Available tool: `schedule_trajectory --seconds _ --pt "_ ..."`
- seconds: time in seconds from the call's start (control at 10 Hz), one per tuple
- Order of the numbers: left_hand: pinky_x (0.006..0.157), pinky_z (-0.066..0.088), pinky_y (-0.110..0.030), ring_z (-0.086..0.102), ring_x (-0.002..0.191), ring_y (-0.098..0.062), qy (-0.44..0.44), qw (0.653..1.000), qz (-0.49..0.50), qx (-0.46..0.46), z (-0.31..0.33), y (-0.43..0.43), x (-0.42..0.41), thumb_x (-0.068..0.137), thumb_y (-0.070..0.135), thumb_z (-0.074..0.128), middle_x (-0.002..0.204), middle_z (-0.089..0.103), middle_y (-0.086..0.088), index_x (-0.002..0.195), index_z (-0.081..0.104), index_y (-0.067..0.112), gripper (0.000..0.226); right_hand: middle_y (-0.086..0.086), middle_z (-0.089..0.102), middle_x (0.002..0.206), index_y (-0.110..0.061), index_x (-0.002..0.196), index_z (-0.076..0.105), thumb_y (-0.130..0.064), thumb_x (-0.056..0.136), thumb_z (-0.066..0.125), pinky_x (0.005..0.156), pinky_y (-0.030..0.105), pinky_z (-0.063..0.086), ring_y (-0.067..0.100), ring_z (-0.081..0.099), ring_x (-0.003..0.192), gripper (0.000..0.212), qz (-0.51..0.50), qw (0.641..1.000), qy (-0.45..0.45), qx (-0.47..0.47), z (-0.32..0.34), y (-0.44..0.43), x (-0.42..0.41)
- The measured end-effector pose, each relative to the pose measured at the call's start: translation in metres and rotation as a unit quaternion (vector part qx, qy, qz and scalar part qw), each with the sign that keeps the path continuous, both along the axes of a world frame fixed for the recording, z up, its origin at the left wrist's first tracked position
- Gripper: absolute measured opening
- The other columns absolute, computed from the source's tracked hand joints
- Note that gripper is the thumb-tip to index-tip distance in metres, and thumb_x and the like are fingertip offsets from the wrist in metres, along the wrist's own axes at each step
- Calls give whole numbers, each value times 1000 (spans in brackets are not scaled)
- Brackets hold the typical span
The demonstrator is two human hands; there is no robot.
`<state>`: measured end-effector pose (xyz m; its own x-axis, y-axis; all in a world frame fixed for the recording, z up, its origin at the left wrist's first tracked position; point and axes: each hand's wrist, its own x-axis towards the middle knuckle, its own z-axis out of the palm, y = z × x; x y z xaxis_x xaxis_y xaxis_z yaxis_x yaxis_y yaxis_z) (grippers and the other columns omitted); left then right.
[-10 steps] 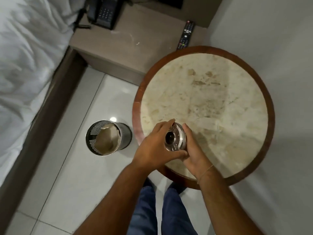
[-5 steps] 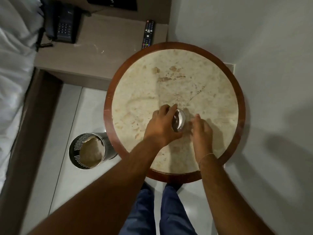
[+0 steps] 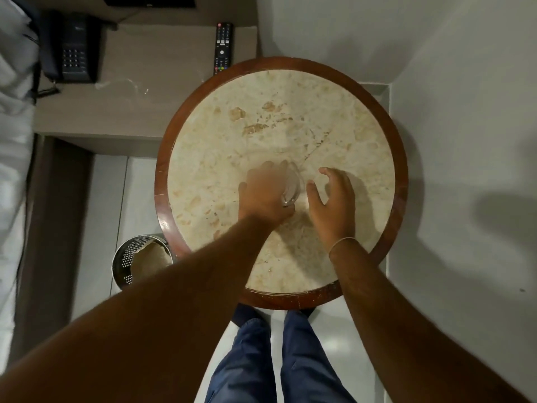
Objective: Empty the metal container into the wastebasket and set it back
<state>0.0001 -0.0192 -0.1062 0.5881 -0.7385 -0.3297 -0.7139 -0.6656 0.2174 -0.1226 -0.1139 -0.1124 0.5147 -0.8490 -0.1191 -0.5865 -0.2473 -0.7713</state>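
A small shiny metal container (image 3: 292,191) stands near the middle of the round marble table (image 3: 334,117). My left hand (image 3: 266,196) is wrapped over its left side and top, blurred with motion. My right hand (image 3: 331,203) hovers just right of the container with fingers spread, holding nothing and not touching it. The perforated metal wastebasket (image 3: 128,257) stands on the floor at the table's lower left, with pale paper inside; the table edge and my left forearm hide part of it.
A low wooden shelf (image 3: 151,91) behind the table carries a black telephone (image 3: 72,52) and a remote control (image 3: 222,48). White bedding (image 3: 13,146) lies at the far left. Grey walls close in on the right.
The container has moved from the table's near edge toward its middle. My right hand let go of it and opened beside it. The view shifted so the wastebasket sits lower left.
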Motion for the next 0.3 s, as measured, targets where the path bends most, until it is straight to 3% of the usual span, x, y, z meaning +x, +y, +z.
schedule_trajectory --seconds 0.1,0.2,0.3 --pt "105 49 -54 49 138 -35 1 1000 8 -15 -4 5 -3 77 62 83 164 40 -7 172 16 27 121 20 65 148 -4 139 67 -23 101 72 117 66 44 41 54 147 43 33 997 57 -32 -8 -3 -1" --pt "115 44 -54 46 148 -36 -9 999 -11 -49 8 14 -3 83 72 72 169 38 -13 173 16 24 116 21 52 166 -8 149 63 -25 101 74 127 71 29 43 37 161 52 61 993 93 -33 -3 -2 4" --pt "125 35 -54 34 159 -37 -37 993 -3 -111 25 20 -1 97 69 51 174 33 -15 172 20 21 94 14 36 178 -18 160 54 -32 103 72 131 70 13 38 20 169 62 86 991 91 -43 5 -4 5"
